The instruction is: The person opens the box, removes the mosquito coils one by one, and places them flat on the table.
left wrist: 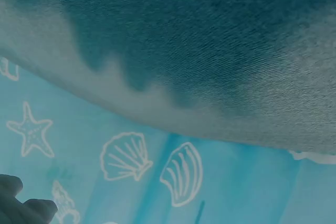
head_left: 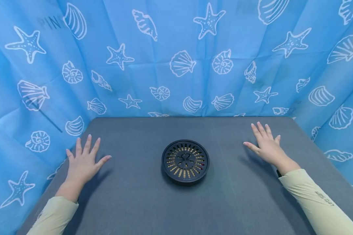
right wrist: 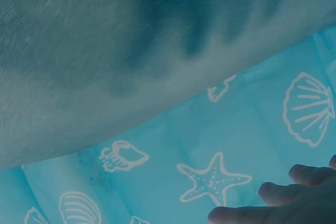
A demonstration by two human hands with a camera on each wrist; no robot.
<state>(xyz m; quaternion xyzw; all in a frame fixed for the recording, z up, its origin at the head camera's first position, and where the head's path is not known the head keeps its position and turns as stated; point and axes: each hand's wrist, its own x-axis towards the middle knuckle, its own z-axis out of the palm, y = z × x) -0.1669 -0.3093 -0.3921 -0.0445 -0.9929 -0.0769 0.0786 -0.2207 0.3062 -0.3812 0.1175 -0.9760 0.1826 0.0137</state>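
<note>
A round black container with a slotted lid (head_left: pixel 185 162) stands near the middle of the grey table. Something yellowish, with a speck of red, shows through the slots; what it is I cannot tell. Left of it, my left hand (head_left: pixel 83 163) is held over the table with fingers spread, holding nothing. My right hand (head_left: pixel 266 147) is spread the same way on the other side, well apart from the container. Fingertips of the left hand (left wrist: pixel 23 203) show in the left wrist view's corner, and those of the right hand (right wrist: pixel 283 198) in the right wrist view.
The grey table (head_left: pixel 129 209) carries soft shadows of both hands. A blue curtain (head_left: pixel 164 42) with white shells and starfish hangs behind the table and along both sides.
</note>
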